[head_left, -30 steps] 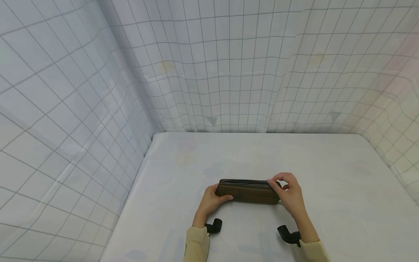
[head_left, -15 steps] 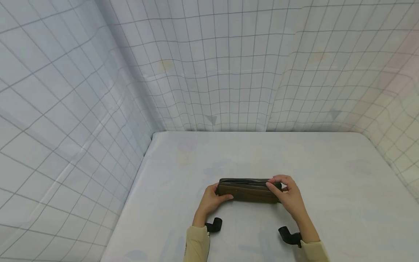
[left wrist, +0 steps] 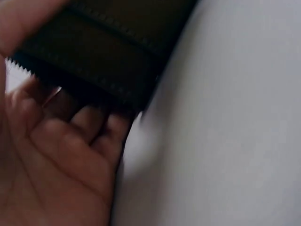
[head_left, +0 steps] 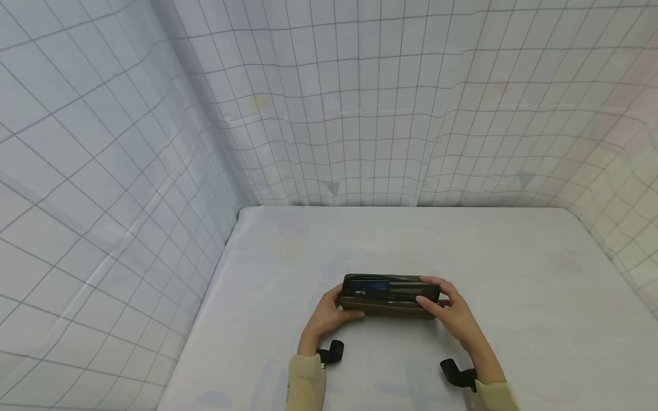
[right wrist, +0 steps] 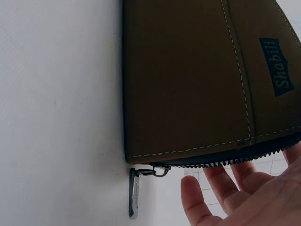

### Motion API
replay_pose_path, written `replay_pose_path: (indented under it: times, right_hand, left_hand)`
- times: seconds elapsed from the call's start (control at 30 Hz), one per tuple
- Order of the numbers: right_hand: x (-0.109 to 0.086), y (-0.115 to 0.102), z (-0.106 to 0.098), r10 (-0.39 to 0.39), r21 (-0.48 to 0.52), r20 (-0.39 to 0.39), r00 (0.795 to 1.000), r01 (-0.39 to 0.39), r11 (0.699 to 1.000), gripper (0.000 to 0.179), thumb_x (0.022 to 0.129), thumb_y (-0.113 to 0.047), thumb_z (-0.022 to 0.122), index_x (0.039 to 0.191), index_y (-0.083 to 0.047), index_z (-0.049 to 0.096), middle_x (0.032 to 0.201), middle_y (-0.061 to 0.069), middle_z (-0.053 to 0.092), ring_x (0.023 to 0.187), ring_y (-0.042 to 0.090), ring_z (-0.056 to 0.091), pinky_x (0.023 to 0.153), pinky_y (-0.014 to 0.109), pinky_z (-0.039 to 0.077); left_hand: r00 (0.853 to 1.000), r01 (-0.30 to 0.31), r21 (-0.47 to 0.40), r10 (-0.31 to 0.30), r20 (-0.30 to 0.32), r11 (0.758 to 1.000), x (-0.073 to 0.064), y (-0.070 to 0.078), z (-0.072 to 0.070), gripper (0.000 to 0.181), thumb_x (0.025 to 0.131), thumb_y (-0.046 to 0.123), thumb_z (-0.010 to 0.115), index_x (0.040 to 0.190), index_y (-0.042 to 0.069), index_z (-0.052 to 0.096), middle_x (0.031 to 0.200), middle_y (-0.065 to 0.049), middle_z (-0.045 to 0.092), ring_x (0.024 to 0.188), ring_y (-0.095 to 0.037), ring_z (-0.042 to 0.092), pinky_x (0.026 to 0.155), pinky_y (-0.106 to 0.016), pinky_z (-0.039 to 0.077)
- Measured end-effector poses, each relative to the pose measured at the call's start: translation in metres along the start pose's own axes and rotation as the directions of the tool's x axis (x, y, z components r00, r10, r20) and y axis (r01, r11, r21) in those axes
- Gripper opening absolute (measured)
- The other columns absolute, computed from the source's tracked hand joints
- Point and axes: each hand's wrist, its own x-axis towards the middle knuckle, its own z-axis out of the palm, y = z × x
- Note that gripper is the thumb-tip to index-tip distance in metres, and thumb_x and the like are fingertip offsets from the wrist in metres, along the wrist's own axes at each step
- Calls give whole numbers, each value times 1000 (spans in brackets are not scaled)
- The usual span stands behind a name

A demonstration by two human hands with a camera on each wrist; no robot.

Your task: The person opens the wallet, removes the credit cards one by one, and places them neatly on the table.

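A long brown zip-around wallet (head_left: 390,309) stands on the table between my hands, unzipped with its mouth parted upward. Inside, dark lining, a blue patch (head_left: 374,286) and a small inner zip pull (head_left: 360,293) show. My left hand (head_left: 327,314) holds the left end, thumb along the near face and fingers behind. At the right end, my right hand (head_left: 454,314) has its thumb on the near rim and a finger at the far rim. In the right wrist view a metal zip pull (right wrist: 134,193) hangs by the toothed edge, below a "Shabili" label (right wrist: 276,67).
The white-covered table (head_left: 288,257) extends around the wallet. Gridded white cloth hangs as a back wall (head_left: 360,114) and a left wall (head_left: 103,188), with more cloth at right. Black wrist cameras (head_left: 331,352) are strapped below the hands.
The wallet's mouth has spread wider and tipped toward the head camera, so its inside now shows. My right thumb has shifted slightly down with the near rim; the left hand barely moved.
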Motion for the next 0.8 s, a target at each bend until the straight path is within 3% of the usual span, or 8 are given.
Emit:
replay_pose_path:
  times: [0.1,0.2,0.37,0.57,0.7,0.8]
  right_hand:
    - [1,0,0,30,13,13,999,-30,999,52,89,-30,69,136,-17,50,133,14,45,110,30,45,81,40,40]
    - [1,0,0,40,30,21,999,-41,999,52,89,-26,69,137,-15,49,131,17,46,106,32,46,79,39,41]
    - [1,-1,0,39,45,34,999,-40,998,54,89,-29,69,138,-19,49,132,15,45,108,32,46,79,39,42]
    - [1,2,0,39,52,47,998,-42,998,56,87,-35,70,138,-24,48,133,14,44,109,33,47,79,40,43]
    - [1,5,0,49,55,52,997,-52,997,56,87,-36,70,138,-27,47,131,13,45,107,33,48,78,40,43]
    - [1,6,1,54,52,52,997,-56,997,57,87,-37,70,138,-28,47,130,14,46,107,33,49,78,40,44]
  left_hand:
    - [1000,-18,-40,18,15,999,-3,1,-5,69,79,7,78,137,-3,44,123,-14,58,112,-25,54,97,-37,40]
    - [997,-72,-114,75,21,991,-4,2,-9,72,84,9,73,143,-6,34,132,-22,50,120,-29,48,101,-36,36]
    - [982,-184,-250,187,-8,951,-3,0,-10,61,94,3,57,146,-5,27,140,-25,40,127,-32,41,102,-36,33]
    - [963,-262,-239,235,-134,935,-1,-2,-5,45,95,-6,48,139,-9,38,138,-26,42,128,-29,41,102,-34,33]
    - [959,-283,-252,268,-95,925,-1,-1,-3,41,95,-10,46,135,-12,40,140,-28,37,125,-39,40,99,-36,37]
    - [964,-264,-235,257,-59,935,-2,0,-1,41,95,-8,47,135,-11,41,144,-26,33,125,-39,39,97,-34,39]
